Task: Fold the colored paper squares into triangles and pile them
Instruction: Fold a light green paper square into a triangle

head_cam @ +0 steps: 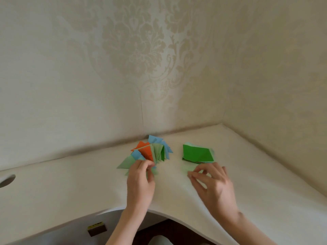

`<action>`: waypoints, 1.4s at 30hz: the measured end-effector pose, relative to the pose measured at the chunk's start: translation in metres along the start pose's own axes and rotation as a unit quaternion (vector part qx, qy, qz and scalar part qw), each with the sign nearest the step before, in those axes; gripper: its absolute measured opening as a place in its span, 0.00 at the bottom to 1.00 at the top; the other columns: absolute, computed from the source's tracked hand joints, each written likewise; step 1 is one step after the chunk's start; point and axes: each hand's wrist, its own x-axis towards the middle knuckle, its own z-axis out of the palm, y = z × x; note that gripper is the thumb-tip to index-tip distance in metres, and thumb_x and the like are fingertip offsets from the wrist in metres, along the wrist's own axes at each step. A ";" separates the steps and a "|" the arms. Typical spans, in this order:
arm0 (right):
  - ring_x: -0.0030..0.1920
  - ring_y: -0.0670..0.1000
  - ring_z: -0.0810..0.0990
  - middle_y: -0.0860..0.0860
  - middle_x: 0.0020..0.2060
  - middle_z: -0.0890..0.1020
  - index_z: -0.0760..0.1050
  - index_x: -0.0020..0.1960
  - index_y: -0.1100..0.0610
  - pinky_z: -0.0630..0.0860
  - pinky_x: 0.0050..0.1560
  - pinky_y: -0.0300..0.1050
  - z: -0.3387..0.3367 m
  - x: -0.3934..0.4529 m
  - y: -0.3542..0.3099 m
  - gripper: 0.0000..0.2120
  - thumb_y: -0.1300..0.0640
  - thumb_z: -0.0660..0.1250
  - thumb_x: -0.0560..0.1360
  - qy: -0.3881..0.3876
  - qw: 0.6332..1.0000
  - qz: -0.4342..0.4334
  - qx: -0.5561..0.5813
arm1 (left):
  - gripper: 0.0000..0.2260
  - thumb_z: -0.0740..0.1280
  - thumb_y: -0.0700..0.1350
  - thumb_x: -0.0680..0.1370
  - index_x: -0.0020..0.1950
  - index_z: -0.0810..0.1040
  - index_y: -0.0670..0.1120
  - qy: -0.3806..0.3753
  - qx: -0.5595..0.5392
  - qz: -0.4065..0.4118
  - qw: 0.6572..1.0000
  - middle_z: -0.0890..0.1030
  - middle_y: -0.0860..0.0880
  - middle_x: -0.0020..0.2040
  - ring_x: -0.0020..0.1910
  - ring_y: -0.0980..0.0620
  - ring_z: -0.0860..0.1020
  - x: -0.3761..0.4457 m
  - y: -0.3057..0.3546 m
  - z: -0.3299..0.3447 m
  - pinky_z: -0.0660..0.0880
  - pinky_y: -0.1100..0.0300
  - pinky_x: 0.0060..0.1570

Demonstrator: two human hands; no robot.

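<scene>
Resting on a pale corner desk (pixel 70 183) that meets damask-patterned wallpaper (pixel 141 50), two groups of coloured paper sit side by side near the back edge. On the left is the pile of folded triangles (pixel 150 152), a loose fan of orange, light blue and pale green pieces, several of them standing on edge and leaning against each other, with one flat pale green triangle (pixel 126 163) jutting out toward the left. On the right, apart from it, lies the stack of unfolded squares (pixel 198 154) with a bright green sheet on top and paler edges showing beneath. The left hand (pixel 140 183) reaches to the near edge of the triangle pile, its fingers curled and pinched on the pale green paper there, thumb and fingertips touching the pieces. The right hand (pixel 212 183) is just in front of the square stack, fingers bent and spread with the tips pressing down on a pale green sheet (pixel 190 168) lying flat on the desk; whether it actually grips the sheet cannot be told. A round cable hole (pixel 7 180) opens at the desk's far left, and below the curved front edge a small dark box with a yellow label (pixel 97 229) is visible.
</scene>
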 end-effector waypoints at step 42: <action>0.43 0.43 0.77 0.42 0.43 0.76 0.80 0.45 0.51 0.70 0.45 0.30 0.026 -0.014 0.032 0.07 0.51 0.74 0.70 -0.239 0.929 0.222 0.176 | 0.19 0.65 0.31 0.70 0.49 0.80 0.55 -0.219 -0.144 0.000 0.965 0.77 0.57 0.45 0.36 0.56 0.73 -0.009 0.021 0.037 0.69 0.69 0.38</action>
